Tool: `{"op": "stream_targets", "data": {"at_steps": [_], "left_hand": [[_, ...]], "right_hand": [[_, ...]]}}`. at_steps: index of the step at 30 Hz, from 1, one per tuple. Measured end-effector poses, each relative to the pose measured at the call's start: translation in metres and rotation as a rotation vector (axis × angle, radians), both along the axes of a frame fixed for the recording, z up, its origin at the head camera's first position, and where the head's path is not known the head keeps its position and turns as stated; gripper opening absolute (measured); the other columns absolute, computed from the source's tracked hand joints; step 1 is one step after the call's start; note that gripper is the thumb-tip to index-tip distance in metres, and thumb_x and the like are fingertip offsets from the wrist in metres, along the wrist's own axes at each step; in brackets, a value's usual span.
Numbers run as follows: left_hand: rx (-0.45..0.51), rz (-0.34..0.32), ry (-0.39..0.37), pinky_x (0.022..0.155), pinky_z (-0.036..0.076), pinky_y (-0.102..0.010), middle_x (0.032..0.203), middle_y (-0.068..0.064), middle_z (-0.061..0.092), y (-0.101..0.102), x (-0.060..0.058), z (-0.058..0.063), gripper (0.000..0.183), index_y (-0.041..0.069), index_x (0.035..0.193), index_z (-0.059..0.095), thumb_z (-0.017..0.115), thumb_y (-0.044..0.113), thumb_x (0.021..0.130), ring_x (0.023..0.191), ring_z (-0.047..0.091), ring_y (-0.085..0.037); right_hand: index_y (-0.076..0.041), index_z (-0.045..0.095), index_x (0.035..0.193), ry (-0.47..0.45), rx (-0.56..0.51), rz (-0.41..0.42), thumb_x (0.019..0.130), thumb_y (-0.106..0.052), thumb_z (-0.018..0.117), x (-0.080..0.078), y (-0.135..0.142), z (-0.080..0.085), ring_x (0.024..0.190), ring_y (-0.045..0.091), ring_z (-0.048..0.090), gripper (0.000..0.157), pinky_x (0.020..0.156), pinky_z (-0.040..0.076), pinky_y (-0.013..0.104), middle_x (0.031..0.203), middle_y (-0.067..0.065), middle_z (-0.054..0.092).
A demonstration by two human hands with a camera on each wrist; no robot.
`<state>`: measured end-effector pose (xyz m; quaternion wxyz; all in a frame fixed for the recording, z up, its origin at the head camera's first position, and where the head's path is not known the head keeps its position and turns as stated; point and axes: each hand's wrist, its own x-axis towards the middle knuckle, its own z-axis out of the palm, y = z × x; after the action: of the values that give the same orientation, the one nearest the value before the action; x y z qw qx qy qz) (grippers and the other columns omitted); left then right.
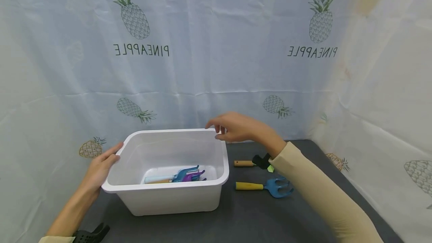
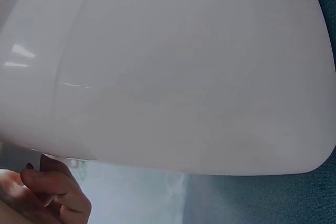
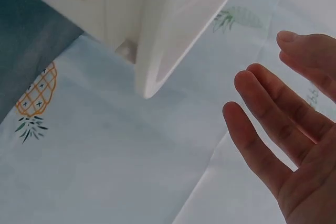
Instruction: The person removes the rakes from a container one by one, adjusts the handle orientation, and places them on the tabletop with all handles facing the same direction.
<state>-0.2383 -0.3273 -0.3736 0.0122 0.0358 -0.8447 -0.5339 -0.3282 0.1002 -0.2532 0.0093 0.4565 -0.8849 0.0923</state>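
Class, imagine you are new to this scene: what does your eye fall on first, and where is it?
First comes the large white tub on the dark table, its left rim gripped by the left hand, with the right hand near its far right corner. A purple pronged tool lies inside, and a yellow-handled blue fork to its right. Behind, the pale curtain shows PINEAPPLE in mirror writing.

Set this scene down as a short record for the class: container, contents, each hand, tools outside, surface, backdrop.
Container: white tub
Contents: tools, blue and purple heads showing
Left hand: grips the tub's left rim
Right hand: beside the tub's far right corner, holding nothing
Tools outside: yellow-handled blue fork; wooden handle, its tool partly hidden
Surface: dark table
Backdrop: pineapple-print curtain
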Motion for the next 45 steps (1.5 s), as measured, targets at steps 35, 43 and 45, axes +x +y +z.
{"op": "stream_targets", "data": {"at_steps": [35,43,45], "left_hand": [[0.022,-0.004,0.024,0.077,0.058,-0.023,0.168,-0.026,0.022,0.000,0.001,-0.002,0.058,0.013,0.164,0.023,0.039,0.029,0.111,0.095,0.056,0.018],[0.001,0.001,0.017,0.077,0.056,-0.020,0.168,-0.025,0.022,0.001,-0.001,-0.002,0.058,0.014,0.165,0.022,0.037,0.028,0.111,0.094,0.053,0.021],[-0.002,0.005,0.013,0.077,0.056,-0.021,0.168,-0.025,0.023,0.001,-0.002,0.000,0.058,0.014,0.165,0.022,0.037,0.028,0.111,0.093,0.054,0.020]], "right_hand": [[-0.023,0.066,0.136,-0.114,0.147,0.105,0.099,-0.026,0.068,-0.027,-0.150,-0.039,0.085,0.010,0.060,0.037,0.072,0.051,0.019,0.100,-0.003,0.070],[-0.021,0.066,0.136,-0.222,0.193,0.140,0.098,-0.025,0.069,-0.030,-0.175,-0.067,0.094,0.009,0.060,0.038,0.080,0.051,0.018,0.106,-0.005,0.067],[-0.020,0.066,0.136,-0.239,0.207,0.155,0.098,-0.025,0.070,-0.032,-0.180,-0.073,0.099,0.008,0.059,0.038,0.084,0.050,0.019,0.110,-0.005,0.068]]}}
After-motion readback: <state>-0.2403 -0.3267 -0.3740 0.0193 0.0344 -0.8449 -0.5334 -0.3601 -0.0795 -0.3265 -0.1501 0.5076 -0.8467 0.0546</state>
